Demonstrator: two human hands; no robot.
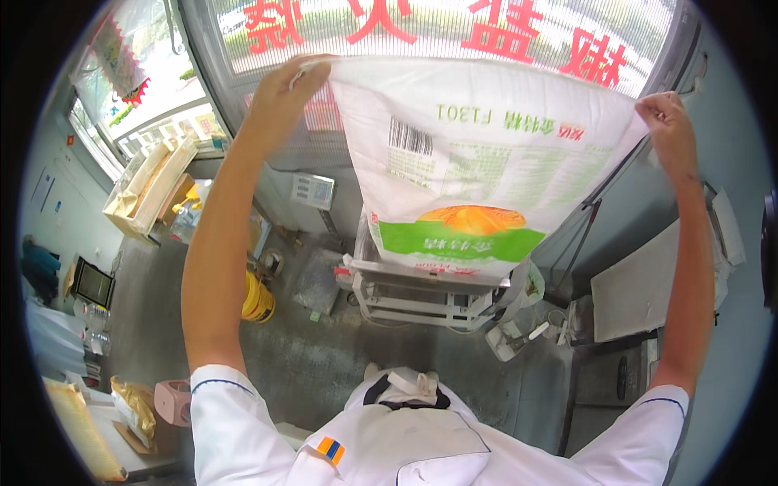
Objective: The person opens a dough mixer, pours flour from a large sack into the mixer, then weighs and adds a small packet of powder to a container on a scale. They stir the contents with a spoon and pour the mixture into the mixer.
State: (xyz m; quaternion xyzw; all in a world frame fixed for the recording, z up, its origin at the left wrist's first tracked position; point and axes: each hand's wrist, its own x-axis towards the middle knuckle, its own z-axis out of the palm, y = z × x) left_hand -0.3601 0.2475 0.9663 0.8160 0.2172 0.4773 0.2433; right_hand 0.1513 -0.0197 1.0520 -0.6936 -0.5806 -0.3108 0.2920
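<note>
Stretched between my raised hands hangs a white woven flour sack point(486, 152), printed in green with a barcode and an orange picture. My left hand point(292, 91) grips its upper left corner. At the upper right corner, my right hand point(662, 121) pinches the edge between thumb and fingers. The sack looks flat, and its lower end hangs in front of a metal-framed machine or stand point(419, 297), hiding the upper part of it. Whether the sack's lower end rests on that stand I cannot tell.
Left of the stand is a platform scale point(316, 279) with its display panel point(313, 191). A yellow bucket point(258, 297) sits on the floor behind my left forearm. Right of it are a white container point(507, 340) and a tilted grey board point(635, 282). A pink stool point(173, 401) is at lower left.
</note>
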